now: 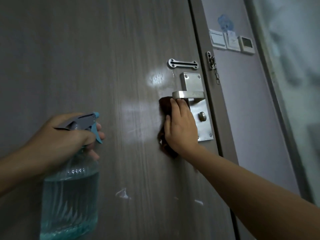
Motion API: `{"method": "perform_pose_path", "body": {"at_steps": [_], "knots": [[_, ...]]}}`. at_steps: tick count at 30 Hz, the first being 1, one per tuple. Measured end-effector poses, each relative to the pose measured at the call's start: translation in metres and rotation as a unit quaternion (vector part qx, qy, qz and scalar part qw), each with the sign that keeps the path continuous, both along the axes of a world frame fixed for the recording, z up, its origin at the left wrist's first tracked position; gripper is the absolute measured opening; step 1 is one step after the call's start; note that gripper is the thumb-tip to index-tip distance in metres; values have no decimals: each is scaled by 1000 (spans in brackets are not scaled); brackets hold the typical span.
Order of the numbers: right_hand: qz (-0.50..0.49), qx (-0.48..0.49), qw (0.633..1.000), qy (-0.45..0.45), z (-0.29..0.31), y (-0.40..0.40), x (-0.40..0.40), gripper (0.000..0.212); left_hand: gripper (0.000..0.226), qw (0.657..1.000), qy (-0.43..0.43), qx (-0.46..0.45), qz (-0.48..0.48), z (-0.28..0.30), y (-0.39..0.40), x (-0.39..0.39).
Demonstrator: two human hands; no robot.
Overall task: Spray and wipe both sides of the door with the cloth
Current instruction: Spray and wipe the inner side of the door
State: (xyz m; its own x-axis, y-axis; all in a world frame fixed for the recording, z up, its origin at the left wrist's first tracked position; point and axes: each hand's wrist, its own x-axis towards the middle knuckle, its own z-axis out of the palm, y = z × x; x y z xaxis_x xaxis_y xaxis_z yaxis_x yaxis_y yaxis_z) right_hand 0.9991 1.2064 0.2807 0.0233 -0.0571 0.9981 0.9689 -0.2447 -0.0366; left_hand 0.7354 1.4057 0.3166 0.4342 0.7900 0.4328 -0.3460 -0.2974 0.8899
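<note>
Head view, single frame. Landmark: door handle (pixel 187 94), a steel lever on a long steel lock plate (pixel 199 108) at the latch edge of the grey wood-grain door (pixel 86 58).

Right hand (pixel 181 126): fingers extended and laid flat, pressing a dark brown cloth (pixel 163 108) against the door face. Fingertips sit directly under the lever, touching or nearly touching its underside. Cloth shows above and to the left of the hand and hangs out below the wrist; its right part is hidden by the hand.

Left hand (pixel 69 135): well left of the handle and a little lower, fingers curled round the neck of a spray bottle (pixel 69 196), with fingers at the blue trigger. Bottle is clear, partly filled with blue liquid, upright, nozzle pointing toward the door.

Door surface: bright wet-looking patches just left of the handle, above and beside the cloth; small white marks lower down.

Above the handle: chain-guard slide plate (pixel 183 63). Right of it, on the frame: door chain (pixel 213 66), hanging. Farther right on the wall: switch panels (pixel 232 41).
</note>
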Motion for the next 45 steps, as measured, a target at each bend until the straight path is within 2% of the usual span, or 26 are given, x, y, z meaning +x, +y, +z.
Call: {"method": "perform_pose_path", "body": {"at_steps": [2,4,5,10,12,14,19,25,32,34,37,40,42,45], "knots": [[11,4,1000,15,10,2,-4,57,41,995,74,33,63,5,-35,11],[21,14,1000,15,27,3,-6,54,48,989,83,103,69,-1,-54,14],[20,7,1000,8,37,2,-6,52,48,987,78,137,40,-1,-62,15],[25,-64,997,-40,56,-6,6,65,38,985,75,153,13,6,-80,27],[13,-86,995,-54,54,-8,13,70,45,982,110,152,9,7,-91,26],[-3,-105,993,-63,50,-12,15,75,29,980,77,181,11,3,-116,21],[-12,-135,986,-101,8,-16,20,79,28,969,29,243,16,-9,-154,17],[56,-111,985,-122,-70,-20,30,64,27,972,38,232,32,-23,-170,26],[63,-154,978,-128,-109,-38,46,61,32,972,72,222,22,-64,-174,38],[73,-142,982,-104,-122,-48,44,62,33,971,76,225,22,-76,-175,44],[111,-58,992,-3,-154,-65,30,62,40,973,81,216,23,-99,-176,56],[143,33,985,96,-190,-85,21,61,29,973,85,215,18,-131,-178,73],[129,55,983,115,-214,-94,21,62,21,972,93,213,21,-154,-180,84],[108,33,988,104,-239,-96,30,63,16,971,121,206,27,-190,-187,98]]}}
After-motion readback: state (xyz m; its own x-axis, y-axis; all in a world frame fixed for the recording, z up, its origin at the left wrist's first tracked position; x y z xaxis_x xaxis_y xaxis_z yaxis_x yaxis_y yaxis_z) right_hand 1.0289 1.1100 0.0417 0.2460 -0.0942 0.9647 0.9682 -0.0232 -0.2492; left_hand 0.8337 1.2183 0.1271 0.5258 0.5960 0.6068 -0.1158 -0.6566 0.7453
